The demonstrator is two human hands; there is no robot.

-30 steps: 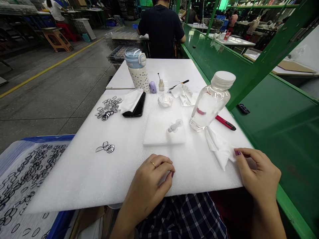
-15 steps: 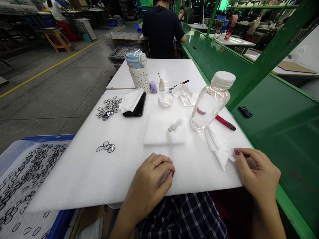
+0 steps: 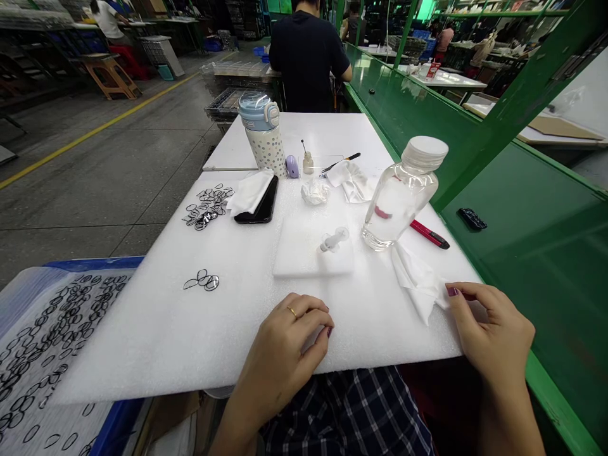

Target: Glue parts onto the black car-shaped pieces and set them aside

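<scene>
On white foam (image 3: pixel 156 335), the left hand (image 3: pixel 280 342) curls, perhaps over something small.

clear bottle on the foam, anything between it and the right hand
Yes: a white tissue lies on the foam sheet between the right hand and the clear bottle, close to the hand's fingertips.

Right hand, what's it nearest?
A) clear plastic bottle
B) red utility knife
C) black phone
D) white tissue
D. The fingertips of the right hand are at the edge of the white tissue, while the red utility knife and clear plastic bottle sit farther up the white foam sheet.
</scene>
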